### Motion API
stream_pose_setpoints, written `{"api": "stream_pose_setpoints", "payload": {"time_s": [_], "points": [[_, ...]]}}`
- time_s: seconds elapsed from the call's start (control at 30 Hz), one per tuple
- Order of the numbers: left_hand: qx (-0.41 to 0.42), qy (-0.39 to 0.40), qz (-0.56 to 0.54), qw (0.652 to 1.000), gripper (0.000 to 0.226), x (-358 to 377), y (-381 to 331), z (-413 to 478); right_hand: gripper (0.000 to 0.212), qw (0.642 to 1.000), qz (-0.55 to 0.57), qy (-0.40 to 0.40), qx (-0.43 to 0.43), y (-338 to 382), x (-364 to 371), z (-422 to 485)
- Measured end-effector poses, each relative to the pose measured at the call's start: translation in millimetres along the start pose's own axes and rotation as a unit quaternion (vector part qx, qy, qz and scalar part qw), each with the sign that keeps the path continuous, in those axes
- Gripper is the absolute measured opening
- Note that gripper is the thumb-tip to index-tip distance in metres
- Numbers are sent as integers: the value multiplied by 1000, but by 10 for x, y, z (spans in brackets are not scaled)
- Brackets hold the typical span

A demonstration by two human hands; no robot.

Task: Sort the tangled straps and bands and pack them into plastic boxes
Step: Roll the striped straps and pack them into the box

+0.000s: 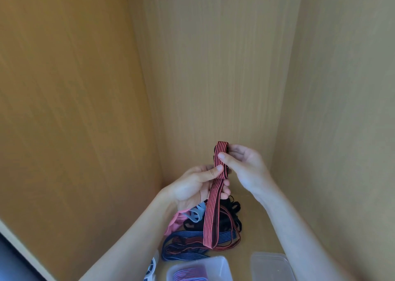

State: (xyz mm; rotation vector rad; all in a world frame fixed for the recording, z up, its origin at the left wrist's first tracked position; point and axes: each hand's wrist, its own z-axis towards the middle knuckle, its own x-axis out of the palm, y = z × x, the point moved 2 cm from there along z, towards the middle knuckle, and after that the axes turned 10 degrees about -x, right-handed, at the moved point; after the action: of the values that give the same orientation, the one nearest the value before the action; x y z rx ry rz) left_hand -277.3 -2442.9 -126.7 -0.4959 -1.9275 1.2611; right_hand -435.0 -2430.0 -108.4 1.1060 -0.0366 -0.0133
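Inside the pale wooden cabinet [213, 67], one red-and-black striped elastic strap [211, 216] is hanging over the tangled pile of black, blue and pink straps [183, 238]. The left hand [196, 186] is pinching its middle and the right hand [245, 167] its folded top. Two clear plastic boxes [222, 263] [271, 265] are sitting nearby.

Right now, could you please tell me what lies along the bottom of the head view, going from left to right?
White reel → clear plastic box holding striped bands → second clear plastic container (box or lid, I cannot tell).
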Motion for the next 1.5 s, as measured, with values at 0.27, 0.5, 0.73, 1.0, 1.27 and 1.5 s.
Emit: {"api": "stream_pose_setpoints", "payload": {"time_s": [0.27, 0.5, 0.73, 1.0, 1.27, 1.5], "points": [[13, 10, -53, 998, 36, 85, 5, 15, 29, 997, 68, -16, 12, -37, 28, -47], [-1, -3, -49, 999, 36, 152, 34, -4, 28, 997, 61, -39, 17, -105, 67, -58], [5, -60, -113, 992, 34, 62, 65, 7, 31, 995, -96, -6, -36, -104, 83, -40], [48, -107, -185, 976, 36, -22, 48, -48, 43, 972, -182, 10, -149, -75, 160, -143], [16, -118, -156, 981, 43, 29, 48, -63, 45, 920, -299, 27, -252, -144, 255, -246], [32, -137, -206, 968, 70, -59, -5, -69, 46, 893, -324, 51, -308, -178, 334, -324]]}}
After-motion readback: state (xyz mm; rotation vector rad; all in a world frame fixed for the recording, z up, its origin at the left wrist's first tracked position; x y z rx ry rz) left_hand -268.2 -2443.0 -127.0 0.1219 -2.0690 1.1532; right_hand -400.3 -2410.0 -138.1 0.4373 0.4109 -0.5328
